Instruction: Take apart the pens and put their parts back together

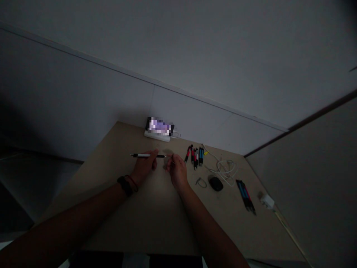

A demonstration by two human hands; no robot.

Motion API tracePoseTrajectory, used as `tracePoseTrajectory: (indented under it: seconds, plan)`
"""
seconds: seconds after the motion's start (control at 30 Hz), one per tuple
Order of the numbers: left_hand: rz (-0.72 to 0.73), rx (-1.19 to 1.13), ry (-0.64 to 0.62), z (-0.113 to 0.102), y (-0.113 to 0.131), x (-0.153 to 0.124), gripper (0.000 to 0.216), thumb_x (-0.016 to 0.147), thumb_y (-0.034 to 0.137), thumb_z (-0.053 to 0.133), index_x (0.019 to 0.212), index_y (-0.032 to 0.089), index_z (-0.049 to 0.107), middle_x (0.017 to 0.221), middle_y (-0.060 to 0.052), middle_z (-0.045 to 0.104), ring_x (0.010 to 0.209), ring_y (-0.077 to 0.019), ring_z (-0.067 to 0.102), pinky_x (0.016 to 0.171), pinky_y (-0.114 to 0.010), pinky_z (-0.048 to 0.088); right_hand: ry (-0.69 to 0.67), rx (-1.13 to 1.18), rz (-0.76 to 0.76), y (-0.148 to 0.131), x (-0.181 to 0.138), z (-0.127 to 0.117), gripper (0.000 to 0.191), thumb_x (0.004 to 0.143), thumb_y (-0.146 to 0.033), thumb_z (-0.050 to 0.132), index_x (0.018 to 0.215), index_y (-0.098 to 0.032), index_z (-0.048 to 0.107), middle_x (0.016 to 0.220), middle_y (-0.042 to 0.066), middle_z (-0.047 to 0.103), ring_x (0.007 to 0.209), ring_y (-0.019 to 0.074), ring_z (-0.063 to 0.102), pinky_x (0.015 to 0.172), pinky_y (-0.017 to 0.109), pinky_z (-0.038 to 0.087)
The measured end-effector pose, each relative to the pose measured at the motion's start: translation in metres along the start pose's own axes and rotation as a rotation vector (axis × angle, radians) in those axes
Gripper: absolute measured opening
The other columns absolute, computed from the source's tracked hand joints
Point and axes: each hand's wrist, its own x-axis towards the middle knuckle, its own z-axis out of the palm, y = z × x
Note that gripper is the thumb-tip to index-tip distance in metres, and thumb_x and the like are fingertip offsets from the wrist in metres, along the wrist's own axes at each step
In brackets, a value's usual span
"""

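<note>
A white-and-black pen lies level in my left hand, whose fingers are closed round its middle; its narrow tip points right. Just beyond that tip, my right hand is closed in a pinch. What its fingertips hold, if anything, is too dark and small to make out. Both hands are over the middle of the desk. Right of my right hand lie several pens with red and black barrels and blue pens.
At the back, a phone with a lit, blurred screen leans on a white stand. To the right are a coiled white cable, a small cable loop, a black mouse, more pens and a white plug. Walls border the desk.
</note>
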Motion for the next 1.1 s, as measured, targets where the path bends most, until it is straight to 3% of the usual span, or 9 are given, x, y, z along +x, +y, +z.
tracePoseTrajectory:
  seconds: [0.17,0.37,0.43,0.53,0.67,1.1]
  plan:
    - [-0.008,-0.026,0.010,0.001,-0.001,0.000,0.048,0.087,0.055,0.054,0.055,0.020,0.051,0.045,0.003,0.050,0.043,-0.0114,0.047,0.049,-0.025,0.038,-0.016,-0.211,-0.068,-0.002,0.003,-0.006,0.042,0.084,-0.057,0.064,0.098,-0.018,0.071,0.061,-0.004,0.058,0.047,0.0100,0.047,0.046,0.024,0.040]
    - [-0.053,-0.156,0.067,0.001,-0.009,0.005,0.046,0.084,0.056,0.059,0.057,0.020,0.051,0.048,0.003,0.052,0.044,-0.0113,0.048,0.048,-0.024,0.038,0.132,-0.794,-0.407,-0.013,0.019,-0.031,0.028,0.085,-0.043,0.063,0.089,-0.019,0.077,0.088,0.007,0.073,0.081,0.0211,0.065,0.074,0.032,0.051]
    - [-0.055,-0.184,0.081,0.002,-0.010,0.006,0.046,0.083,0.057,0.059,0.057,0.019,0.051,0.048,0.003,0.052,0.044,-0.0111,0.049,0.048,-0.024,0.039,0.089,-0.925,-0.442,-0.013,0.021,-0.036,0.024,0.087,-0.038,0.063,0.085,-0.019,0.077,0.084,0.007,0.072,0.078,0.0211,0.064,0.074,0.033,0.051]
    - [-0.056,-0.204,0.080,0.001,-0.009,0.005,0.046,0.082,0.057,0.061,0.057,0.019,0.051,0.048,0.003,0.051,0.044,-0.0106,0.048,0.047,-0.024,0.039,-0.089,-1.063,-0.474,-0.008,0.021,-0.037,0.020,0.089,-0.033,0.063,0.084,-0.020,0.077,0.083,0.007,0.071,0.079,0.0211,0.064,0.078,0.034,0.051]
    - [-0.060,-0.219,0.070,0.001,-0.006,0.005,0.047,0.082,0.056,0.062,0.056,0.019,0.050,0.048,0.003,0.050,0.042,-0.0097,0.046,0.045,-0.023,0.037,-0.181,-1.174,-0.509,0.000,0.023,-0.038,0.017,0.089,-0.031,0.066,0.089,-0.022,0.080,0.092,0.009,0.070,0.091,0.0233,0.063,0.087,0.037,0.050]
    - [0.006,-0.083,0.002,0.001,-0.008,0.005,0.051,0.081,0.062,0.064,0.057,0.019,0.051,0.048,0.004,0.049,0.044,-0.0088,0.046,0.045,-0.022,0.036,-0.153,-1.181,-0.536,0.002,0.026,-0.034,0.019,0.085,-0.030,0.073,0.100,-0.022,0.080,0.099,0.010,0.070,0.097,0.0253,0.064,0.092,0.041,0.049]
